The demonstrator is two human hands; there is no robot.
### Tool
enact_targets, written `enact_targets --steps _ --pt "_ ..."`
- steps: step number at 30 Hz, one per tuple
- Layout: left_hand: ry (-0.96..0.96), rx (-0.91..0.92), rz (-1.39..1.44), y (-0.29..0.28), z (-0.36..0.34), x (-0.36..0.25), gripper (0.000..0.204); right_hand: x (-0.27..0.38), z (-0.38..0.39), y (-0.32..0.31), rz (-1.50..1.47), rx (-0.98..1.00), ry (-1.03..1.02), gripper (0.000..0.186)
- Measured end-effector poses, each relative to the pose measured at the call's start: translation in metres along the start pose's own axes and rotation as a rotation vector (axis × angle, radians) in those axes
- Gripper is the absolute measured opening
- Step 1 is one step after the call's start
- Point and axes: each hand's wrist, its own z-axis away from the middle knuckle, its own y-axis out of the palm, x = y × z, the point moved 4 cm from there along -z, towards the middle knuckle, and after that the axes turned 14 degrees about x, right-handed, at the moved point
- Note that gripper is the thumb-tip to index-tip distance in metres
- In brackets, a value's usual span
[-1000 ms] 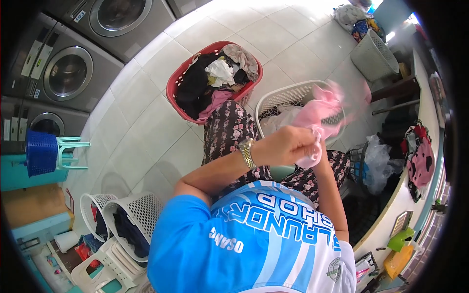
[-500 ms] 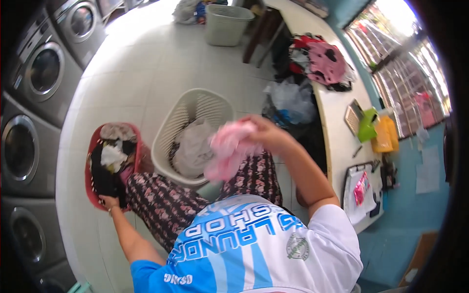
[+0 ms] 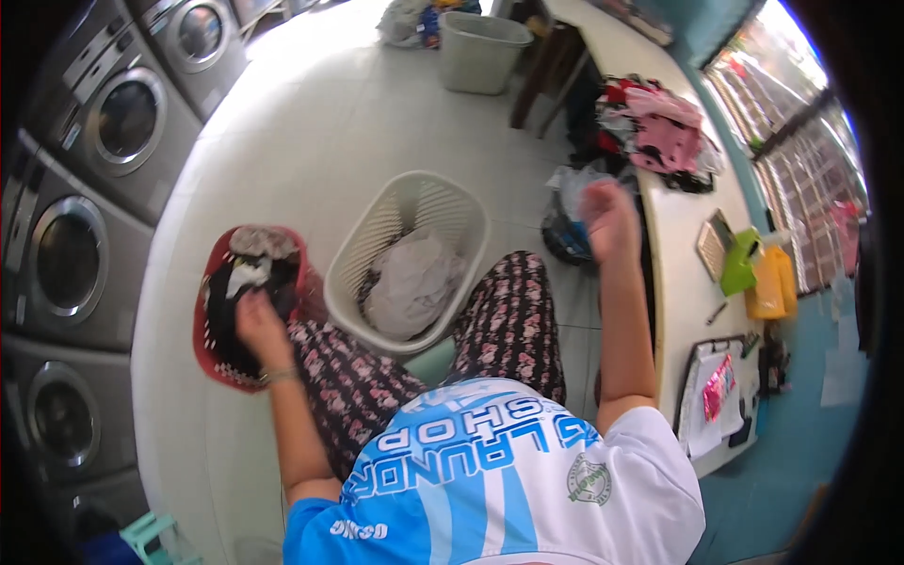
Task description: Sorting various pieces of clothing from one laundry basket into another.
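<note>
My left hand (image 3: 260, 325) reaches over the red basket (image 3: 206, 311) onto its heap of black, white and greyish clothes (image 3: 252, 273); its blurred fingers touch dark fabric, and I cannot tell whether they grip it. My right hand (image 3: 608, 212) is raised beside the table's left edge, blurred, with fingers apart and apparently empty. Just beyond it, a pile of pink, red, black and white clothes (image 3: 664, 137) lies on the long cream table (image 3: 687, 235). Between and ahead of my knees stands a white laundry basket (image 3: 340, 273) holding white and patterned fabric (image 3: 410, 287).
Stacked grey machines (image 3: 66, 254) line the left. A pale bin (image 3: 480, 61) and bagged items (image 3: 405, 24) stand at the back. Dark bags (image 3: 565, 235) sit under the table, which bears green and yellow containers (image 3: 767, 287) and a clipboard (image 3: 697, 395). A turquoise stool (image 3: 151, 537) is at lower left.
The pink cloth has left my right hand; more pink fabric shows on the table's pile. My right hand moved up and right, my left higher within the red basket.
</note>
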Motion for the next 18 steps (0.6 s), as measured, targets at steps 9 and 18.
enact_targets --steps 9,18 --pt "0.588 1.311 0.159 0.123 0.112 -0.236 0.025 -0.194 0.076 0.15 -0.28 0.555 1.025 0.045" --pt "-0.054 0.493 0.598 0.116 0.062 -0.182 0.029 -0.107 0.079 0.159 0.617 0.796 0.423 0.037"
